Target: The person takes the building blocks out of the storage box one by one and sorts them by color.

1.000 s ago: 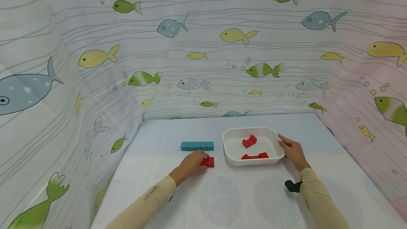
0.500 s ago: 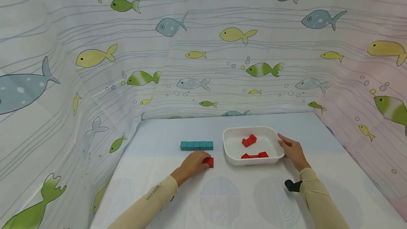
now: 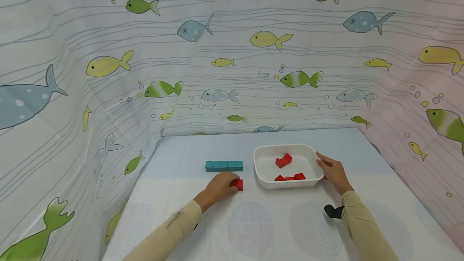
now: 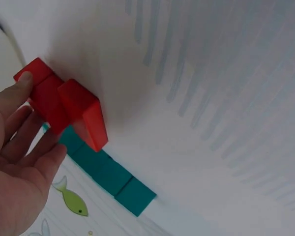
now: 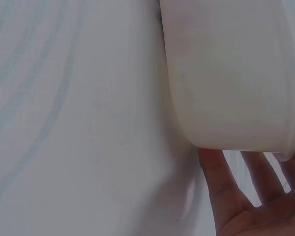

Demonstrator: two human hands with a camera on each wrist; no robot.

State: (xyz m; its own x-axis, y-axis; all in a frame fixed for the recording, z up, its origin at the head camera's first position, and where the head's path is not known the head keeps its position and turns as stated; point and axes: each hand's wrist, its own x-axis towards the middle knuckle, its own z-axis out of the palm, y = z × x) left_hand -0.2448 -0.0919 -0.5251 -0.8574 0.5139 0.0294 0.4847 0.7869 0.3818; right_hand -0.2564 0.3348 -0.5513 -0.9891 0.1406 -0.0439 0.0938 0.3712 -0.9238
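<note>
My left hand (image 3: 219,186) lies on the white table and pinches a red stepped block (image 3: 238,184). In the left wrist view the thumb sits on one end of this red block (image 4: 64,105) and the fingers (image 4: 44,147) press its other side. A row of teal cubes (image 3: 223,166) lies just behind it, also visible as a teal row (image 4: 113,172). My right hand (image 3: 331,172) rests against the right wall of a white tray (image 3: 286,146), its fingers (image 5: 221,182) straight beside the tray wall (image 5: 226,73). Two red pieces (image 3: 284,160) (image 3: 290,177) lie in the tray.
A fish-patterned curtain (image 3: 232,51) closes in the table at the back and on both sides. A black wrist mount (image 3: 333,211) shows at my right sleeve. Bare tabletop (image 3: 253,228) stretches toward the front edge.
My left hand has slid a little further over the red block, which now shows less. The right hand and the tray have stayed where they were.
</note>
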